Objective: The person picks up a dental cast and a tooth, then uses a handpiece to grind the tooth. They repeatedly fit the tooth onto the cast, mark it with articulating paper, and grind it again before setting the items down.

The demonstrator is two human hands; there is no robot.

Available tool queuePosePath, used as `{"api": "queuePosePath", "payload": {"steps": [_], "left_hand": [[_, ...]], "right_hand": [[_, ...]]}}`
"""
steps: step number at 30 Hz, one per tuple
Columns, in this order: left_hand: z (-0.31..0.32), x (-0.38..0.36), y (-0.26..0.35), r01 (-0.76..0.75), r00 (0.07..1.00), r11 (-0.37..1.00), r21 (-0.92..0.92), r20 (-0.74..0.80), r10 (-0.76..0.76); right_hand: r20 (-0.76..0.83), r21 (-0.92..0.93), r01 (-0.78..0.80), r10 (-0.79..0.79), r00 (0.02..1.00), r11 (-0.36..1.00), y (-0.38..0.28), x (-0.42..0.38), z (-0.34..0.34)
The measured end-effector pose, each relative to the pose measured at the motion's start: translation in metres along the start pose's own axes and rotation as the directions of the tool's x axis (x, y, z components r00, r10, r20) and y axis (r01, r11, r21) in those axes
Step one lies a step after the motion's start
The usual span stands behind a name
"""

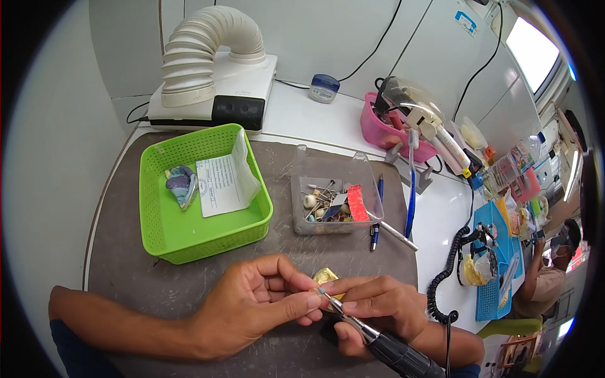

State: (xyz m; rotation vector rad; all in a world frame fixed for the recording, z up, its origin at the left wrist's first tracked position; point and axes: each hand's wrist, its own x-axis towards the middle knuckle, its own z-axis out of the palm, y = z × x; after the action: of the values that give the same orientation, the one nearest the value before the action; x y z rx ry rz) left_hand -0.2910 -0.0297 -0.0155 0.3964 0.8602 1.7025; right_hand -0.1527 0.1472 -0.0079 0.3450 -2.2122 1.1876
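My right hand (387,305) grips a dental handpiece (403,354) with a black body and a silver nose, slanted up to the left. A small blue-grey tip (321,290) shows at its front end. My left hand (268,302) is closed in a pinch right at that tip; whatever lies between its thumb and finger is too small and covered to name. Just behind the fingertips, a yellow dental cast (326,276) rests on the dark mat (189,309), partly hidden by both hands.
A green basket (208,249) holds a paper slip and a purple-and-blue piece. Beside it stands a clear box (328,228) of burs, with a pen (375,236) and a brush (411,189) to its right. A coiled cable (435,277), blue trays (491,296) and a ducted white machine (217,94) surround the mat. Another person sits far right.
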Motion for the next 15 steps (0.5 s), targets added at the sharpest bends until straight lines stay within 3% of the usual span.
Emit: {"api": "queuePosePath", "payload": {"steps": [8, 10, 11, 13, 15], "left_hand": [[0.002, 0.001, 0.002, 0.017, 1.0, 0.999, 0.031, -0.004, -0.017], [0.003, 0.0, 0.001, 0.005, 0.999, 1.0, 0.023, -0.046, -0.004], [0.004, 0.0, 0.001, 0.01, 0.999, 1.0, 0.027, -0.037, -0.009], [0.003, 0.001, 0.002, -0.011, 0.999, 0.997, 0.078, -0.042, 0.014], [0.003, 0.002, 0.002, -0.027, 0.999, 0.994, 0.107, -0.027, 0.03]], "right_hand": [[-0.026, -0.005, -0.009, 0.009, 1.0, 1.0, 0.001, 0.001, 0.003], [-0.211, 0.105, 0.006, 0.017, 0.977, 0.994, 0.008, -0.002, 0.008], [-0.218, 0.097, 0.005, 0.017, 0.976, 0.995, 0.003, -0.002, 0.003], [-0.17, 0.132, -0.295, 0.315, 0.934, 0.946, -0.012, -0.001, -0.014], [-0.305, 0.245, -0.46, 0.518, 0.799, 0.854, -0.023, -0.004, -0.019]]}}
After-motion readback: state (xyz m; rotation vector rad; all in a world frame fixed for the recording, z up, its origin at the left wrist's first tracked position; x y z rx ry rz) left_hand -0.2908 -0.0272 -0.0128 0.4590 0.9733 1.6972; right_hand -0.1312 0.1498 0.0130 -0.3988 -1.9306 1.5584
